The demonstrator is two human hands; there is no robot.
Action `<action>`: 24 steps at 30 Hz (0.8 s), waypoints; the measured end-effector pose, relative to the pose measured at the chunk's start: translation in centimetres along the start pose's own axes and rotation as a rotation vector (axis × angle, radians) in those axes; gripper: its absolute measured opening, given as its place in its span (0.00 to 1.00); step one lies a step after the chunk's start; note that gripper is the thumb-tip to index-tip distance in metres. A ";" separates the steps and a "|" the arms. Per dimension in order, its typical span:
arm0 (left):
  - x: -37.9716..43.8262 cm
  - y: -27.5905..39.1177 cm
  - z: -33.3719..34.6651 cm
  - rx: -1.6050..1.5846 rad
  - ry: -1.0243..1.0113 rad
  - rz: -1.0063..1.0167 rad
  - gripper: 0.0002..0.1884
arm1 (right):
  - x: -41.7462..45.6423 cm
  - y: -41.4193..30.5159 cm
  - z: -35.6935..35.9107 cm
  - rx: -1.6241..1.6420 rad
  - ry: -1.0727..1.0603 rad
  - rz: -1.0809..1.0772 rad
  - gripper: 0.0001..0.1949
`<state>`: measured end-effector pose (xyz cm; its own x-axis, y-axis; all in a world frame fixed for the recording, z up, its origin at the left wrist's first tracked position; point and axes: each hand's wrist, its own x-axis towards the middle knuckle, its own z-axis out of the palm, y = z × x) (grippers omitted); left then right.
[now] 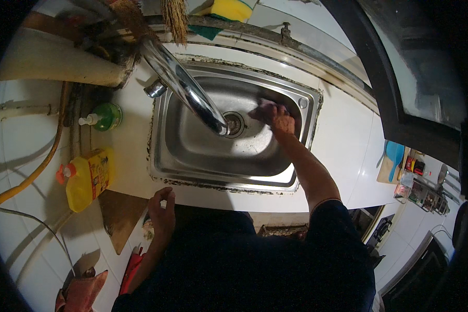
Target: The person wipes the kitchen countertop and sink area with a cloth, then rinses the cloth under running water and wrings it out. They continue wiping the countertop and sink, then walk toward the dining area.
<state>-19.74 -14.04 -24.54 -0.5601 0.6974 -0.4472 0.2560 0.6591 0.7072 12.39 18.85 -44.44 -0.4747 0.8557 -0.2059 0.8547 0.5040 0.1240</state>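
Note:
A stainless steel sink (218, 158) is set in a white counter in front of me. With my right hand (284, 121) I hold a dark purple cloth (266, 110) against the sink's upper right inner wall. The round drain (234, 124) lies to the left of that hand, partly behind the spout of a chrome faucet (189, 87). My left hand (162, 206) is near the counter's front edge, below the sink's lower left corner, its fingers loosely curled with nothing visible in them. Dark grime runs along the sink's outer rim.
Left of the sink stand a green pump bottle (108, 116) and a yellow pump bottle (86, 181). A straw brush (174, 19) and a yellow sponge (232, 9) are beyond the pipe (253, 30) at the back. A black-framed window (390, 82) juts in at the upper right.

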 end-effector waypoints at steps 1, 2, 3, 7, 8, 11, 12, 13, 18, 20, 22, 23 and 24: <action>0.2 0.3 -0.1 0.037 -0.018 0.009 0.12 | -1.4 0.8 3.4 -0.068 -0.074 0.018 0.21; 0.4 0.7 -0.2 0.028 -0.015 0.015 0.12 | -2.2 0.7 5.5 -0.128 -0.147 0.027 0.23; 0.3 1.0 -0.4 0.025 0.000 0.010 0.11 | -1.9 -1.7 4.7 0.017 -0.478 0.097 0.25; 0.5 0.6 -0.6 -0.126 0.036 -0.066 0.11 | -8.0 -8.6 10.5 -0.030 0.081 0.123 0.28; 0.7 0.8 -0.6 -0.100 0.036 -0.048 0.11 | -7.7 -11.4 11.1 0.019 0.187 0.217 0.29; 0.5 0.2 -0.8 -0.043 0.062 -0.012 0.11 | -3.8 -15.7 4.7 0.529 -0.129 0.432 0.28; 0.8 0.5 -0.7 -0.052 0.037 0.020 0.11 | -3.3 -15.1 5.9 0.609 -0.051 0.397 0.25; 0.9 0.6 -0.6 -0.058 0.018 0.047 0.11 | -2.7 -14.8 7.7 0.692 0.020 0.345 0.22; 0.9 1.1 -0.1 -0.006 0.020 0.032 0.12 | -0.6 -10.9 -0.5 1.100 0.004 0.411 0.16; 1.1 1.4 -0.1 -0.030 0.020 0.005 0.12 | -2.1 -7.1 -5.7 0.739 0.012 0.170 0.22; 1.4 1.8 -0.2 -0.043 -0.011 -0.030 0.12 | -3.3 -6.1 -9.0 0.490 -0.181 0.314 0.32; 1.5 1.9 -0.2 -0.009 -0.007 -0.008 0.12 | -4.6 -4.9 -5.4 0.394 -0.207 0.318 0.33; 1.5 1.8 -0.2 0.033 0.002 0.009 0.12 | -5.2 -5.1 -2.0 0.361 -0.313 0.361 0.33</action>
<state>-20.24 -11.83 -23.84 -0.5594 0.7026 -0.4397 0.2870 0.6619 0.6925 10.11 12.05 -42.02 -0.1036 0.8626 -0.4951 0.9938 0.0696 -0.0867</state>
